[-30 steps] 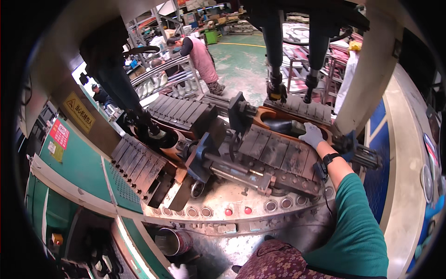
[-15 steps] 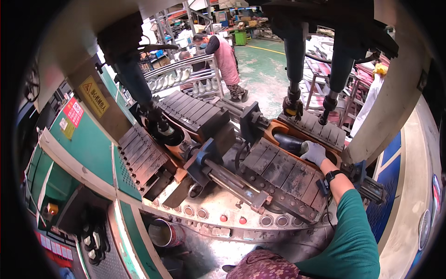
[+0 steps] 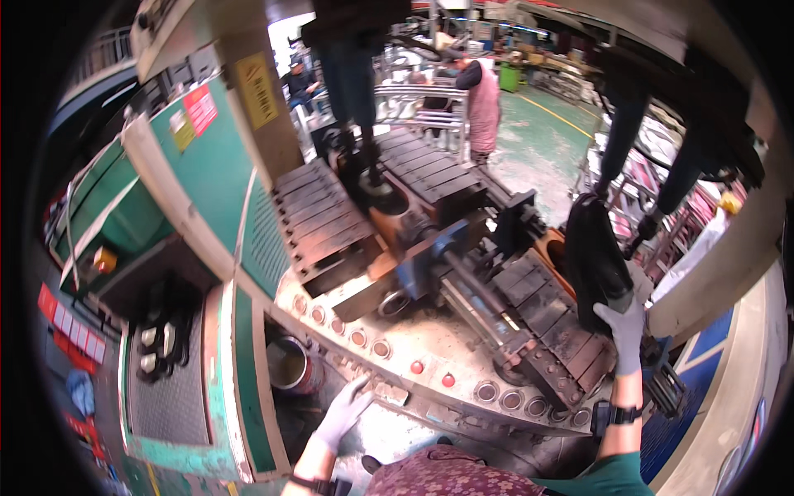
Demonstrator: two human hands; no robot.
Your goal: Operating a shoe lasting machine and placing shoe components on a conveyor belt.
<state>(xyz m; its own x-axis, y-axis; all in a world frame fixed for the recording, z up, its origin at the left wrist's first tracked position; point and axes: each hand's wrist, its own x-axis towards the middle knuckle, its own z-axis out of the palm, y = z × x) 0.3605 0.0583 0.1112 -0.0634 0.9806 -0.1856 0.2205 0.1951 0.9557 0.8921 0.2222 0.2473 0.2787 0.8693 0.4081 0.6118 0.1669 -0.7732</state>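
At the far left of the frame, a grey tray (image 3: 175, 417) carries several dark, pale-topped pieces (image 3: 159, 351), too small to tell. Beside it, a green cabinet (image 3: 207, 161) rises toward the upper left. A bucket (image 3: 313, 374) stands at lower left. Just right of the bucket, the left hand (image 3: 343, 416), in a pale glove, reaches up from the lower edge; its fingers are spread loosely and hold nothing, near the front edge of the machine.

Across the centre, the machine's cream surface (image 3: 426, 326) bears two red buttons (image 3: 416, 366) and dark ribbed blocks (image 3: 318, 217). At upper centre, a person in a pink apron (image 3: 485, 112) stands on the green floor (image 3: 533, 136).

Right of centre, the right hand (image 3: 622, 326), also gloved, grips the lower end of a black boot (image 3: 594, 252), fingers closed on it. The boot stands nearly upright, in front of an orange holder (image 3: 552, 248).
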